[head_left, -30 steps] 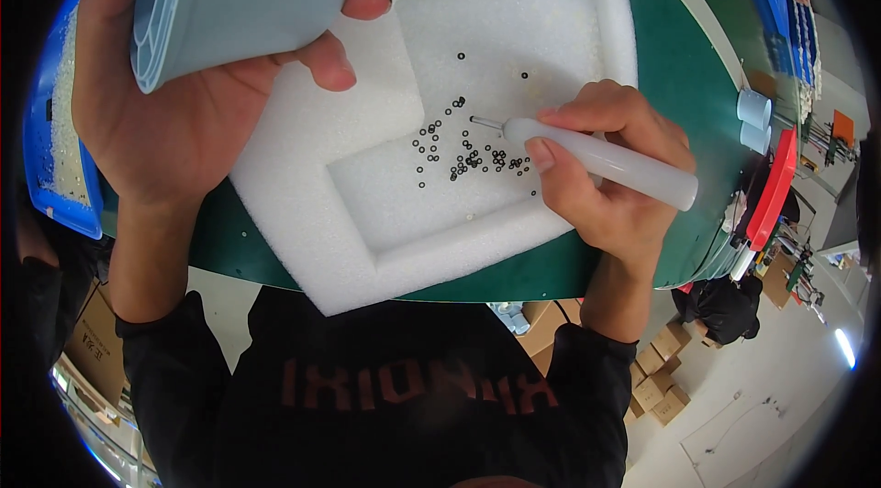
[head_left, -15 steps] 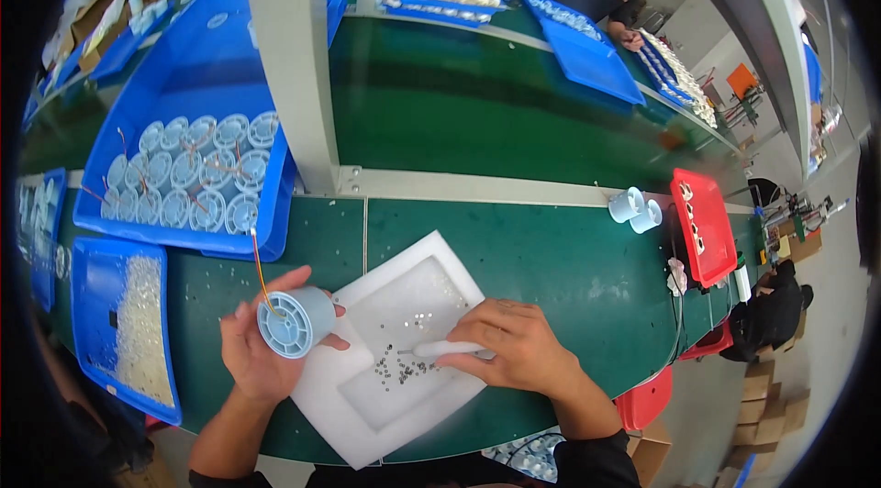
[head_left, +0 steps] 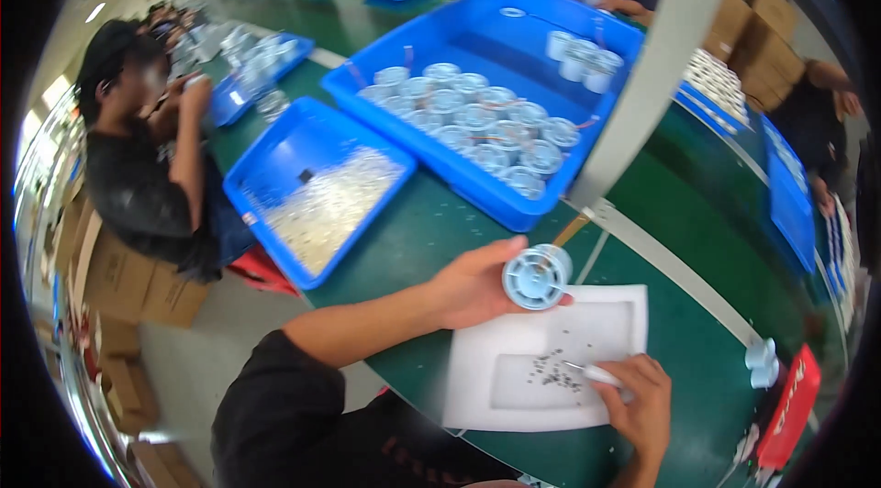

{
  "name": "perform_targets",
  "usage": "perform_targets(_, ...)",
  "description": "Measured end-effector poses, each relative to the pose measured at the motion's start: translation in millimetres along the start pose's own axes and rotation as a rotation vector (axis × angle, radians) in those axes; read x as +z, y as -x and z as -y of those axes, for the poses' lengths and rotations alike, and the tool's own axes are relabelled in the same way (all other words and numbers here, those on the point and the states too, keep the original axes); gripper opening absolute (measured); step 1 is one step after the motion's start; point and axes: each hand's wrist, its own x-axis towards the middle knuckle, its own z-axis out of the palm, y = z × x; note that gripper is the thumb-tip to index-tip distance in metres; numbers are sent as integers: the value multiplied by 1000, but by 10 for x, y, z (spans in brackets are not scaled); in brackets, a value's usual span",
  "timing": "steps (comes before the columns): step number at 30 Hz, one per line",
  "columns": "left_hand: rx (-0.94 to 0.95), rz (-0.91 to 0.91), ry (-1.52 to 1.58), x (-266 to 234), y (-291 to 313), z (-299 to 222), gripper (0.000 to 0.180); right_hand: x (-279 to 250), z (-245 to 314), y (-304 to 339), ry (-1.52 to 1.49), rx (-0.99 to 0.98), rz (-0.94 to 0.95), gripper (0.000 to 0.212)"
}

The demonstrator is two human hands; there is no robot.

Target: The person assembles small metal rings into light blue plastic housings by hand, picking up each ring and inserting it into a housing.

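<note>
My left hand (head_left: 473,286) has its fingers wrapped round a pale blue disc (head_left: 535,278), a round ribbed part held face-up over the near edge of the foam tray (head_left: 613,305), so that its top is open to whatever comes from the other side. My right hand (head_left: 642,396) has its fingers pinched on a thin white tool (head_left: 596,373), gripped like a pen with the tip down among the tiny dark bits (head_left: 551,372) lying loose in the tray's shallow well. The well keeps those bits from rolling off onto the green worktop (head_left: 431,231).

Further out on my left sits a small blue bin (head_left: 275,149) of pale small parts, and beyond it a large blue bin (head_left: 496,25) packed with more of the same discs, both within reach of the holding hand. A grey post (head_left: 633,84) rises between them and the tray. Another person (head_left: 138,158) works at the far left, a red box (head_left: 794,405) lies at my right.
</note>
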Motion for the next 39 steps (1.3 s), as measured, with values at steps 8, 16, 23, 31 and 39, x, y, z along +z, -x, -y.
perform_targets(8,57,-116,-63,88,272,79,40,408,294,100,-606,302,-104,25)
perform_targets(16,257,-263,-257,0,162,253,21,623,476,53,-631,193,-203,30)
perform_targets(23,278,-359,-413,193,128,238,26,566,485,-139,-643,211,-229,30)
perform_targets(31,297,-296,-492,94,268,287,30,586,544,-30,-633,227,-226,28)
perform_targets(39,300,-284,-521,152,232,267,28,569,516,-74,-647,226,-211,28)
